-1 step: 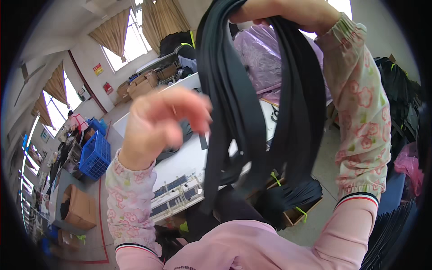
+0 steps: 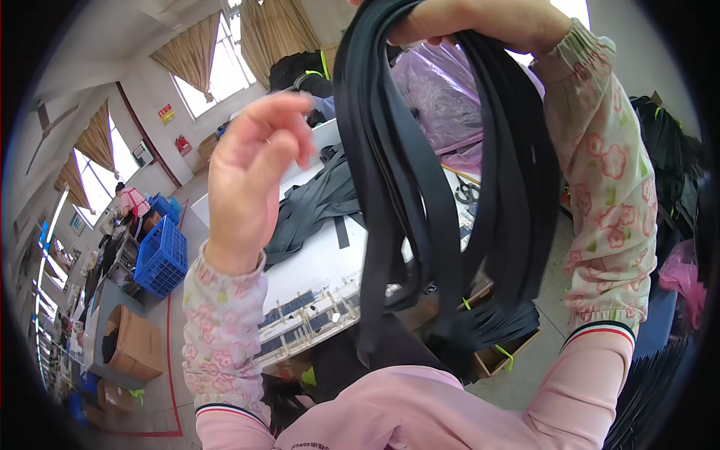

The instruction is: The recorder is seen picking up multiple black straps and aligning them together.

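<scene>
A thick bundle of long black fabric strips [image 2: 420, 172] hangs in two falls from my right hand [image 2: 484, 21], raised at the top of the view. Its fingers are wrapped round the upper loop, and the strips partly hide them. To the left of the bundle, my left hand [image 2: 255, 172] is held up with nothing in it. Its fingers are loosely bent, slightly blurred, and apart from the strips. Behind it, a heap of similar dark strips [image 2: 319, 202] lies on the white table [image 2: 315, 262].
Scissors [image 2: 466, 191] lie on the table near a purple plastic bag [image 2: 439, 97]. Below the hanging strips stands an open box [image 2: 495, 360] of dark strips. A blue crate [image 2: 161, 259] and a cardboard box [image 2: 135, 345] are at left. Another person [image 2: 131, 202] is farther back.
My left hand has moved up and a little left, away from the strips, uncovering the heap on the table. The bundle in my right hand has swung slightly right.
</scene>
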Demonstrator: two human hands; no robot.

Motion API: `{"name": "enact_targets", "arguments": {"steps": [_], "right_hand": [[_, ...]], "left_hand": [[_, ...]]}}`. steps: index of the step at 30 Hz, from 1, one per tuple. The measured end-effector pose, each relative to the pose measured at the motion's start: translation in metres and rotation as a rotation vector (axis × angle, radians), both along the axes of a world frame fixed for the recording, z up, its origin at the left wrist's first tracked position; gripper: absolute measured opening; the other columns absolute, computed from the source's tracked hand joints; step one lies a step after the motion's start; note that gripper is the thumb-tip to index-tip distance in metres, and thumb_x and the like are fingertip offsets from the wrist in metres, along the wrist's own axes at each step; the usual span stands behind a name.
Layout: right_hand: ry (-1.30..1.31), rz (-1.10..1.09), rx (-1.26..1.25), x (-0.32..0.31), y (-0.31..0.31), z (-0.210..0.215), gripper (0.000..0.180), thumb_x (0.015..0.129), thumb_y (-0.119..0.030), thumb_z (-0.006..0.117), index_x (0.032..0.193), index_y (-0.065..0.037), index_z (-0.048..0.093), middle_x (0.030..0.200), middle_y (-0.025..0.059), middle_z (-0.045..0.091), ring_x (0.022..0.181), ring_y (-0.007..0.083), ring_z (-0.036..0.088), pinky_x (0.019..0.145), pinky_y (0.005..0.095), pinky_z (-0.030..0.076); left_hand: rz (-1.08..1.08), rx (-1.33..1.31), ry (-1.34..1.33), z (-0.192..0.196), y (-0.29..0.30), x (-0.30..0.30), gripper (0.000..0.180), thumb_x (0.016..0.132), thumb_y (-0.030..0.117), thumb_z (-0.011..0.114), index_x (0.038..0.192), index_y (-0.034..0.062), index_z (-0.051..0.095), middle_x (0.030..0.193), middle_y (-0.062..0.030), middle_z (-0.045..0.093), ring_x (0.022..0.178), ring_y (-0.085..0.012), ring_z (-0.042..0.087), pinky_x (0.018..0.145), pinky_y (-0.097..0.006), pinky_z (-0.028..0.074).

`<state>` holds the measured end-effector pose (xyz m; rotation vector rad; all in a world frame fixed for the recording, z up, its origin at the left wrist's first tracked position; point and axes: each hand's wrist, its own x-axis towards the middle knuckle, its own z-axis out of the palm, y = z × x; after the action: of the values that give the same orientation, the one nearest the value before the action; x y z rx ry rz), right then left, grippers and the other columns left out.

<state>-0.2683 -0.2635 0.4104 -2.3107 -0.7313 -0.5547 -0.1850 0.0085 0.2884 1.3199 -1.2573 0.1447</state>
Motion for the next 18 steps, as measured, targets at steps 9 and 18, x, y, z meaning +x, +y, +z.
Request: {"name": "enact_targets", "arguments": {"steps": [9, 18], "right_hand": [[-0.013, -0.109, -0.484, -0.001, 0.02, -0.007, 0.066, 0.068, -0.025, 0.075, 0.126, 0.003, 0.063, 0.111, 0.0216, 0.07, 0.103, 0.031, 0.067, 0.093, 0.0351, 0.05], [-0.391, 0.343, -0.409, 0.069, -0.036, -0.052, 0.062, 0.069, -0.023, 0.075, 0.124, 0.004, 0.063, 0.109, 0.0214, 0.07, 0.101, 0.0317, 0.067, 0.091, 0.0356, 0.051]], "left_hand": [[-0.101, 0.093, 0.14, -0.02, -0.067, 0.003, 0.073, 0.092, 0.017, 0.072, 0.15, 0.0001, 0.03, 0.124, -0.0128, 0.06, 0.109, -0.0164, 0.062, 0.095, -0.032, 0.05], [-0.253, 0.176, 0.365, -0.052, -0.092, 0.002, 0.079, 0.086, 0.02, 0.078, 0.149, 0.0028, 0.033, 0.122, -0.0186, 0.063, 0.108, -0.026, 0.066, 0.094, -0.04, 0.054]]}}
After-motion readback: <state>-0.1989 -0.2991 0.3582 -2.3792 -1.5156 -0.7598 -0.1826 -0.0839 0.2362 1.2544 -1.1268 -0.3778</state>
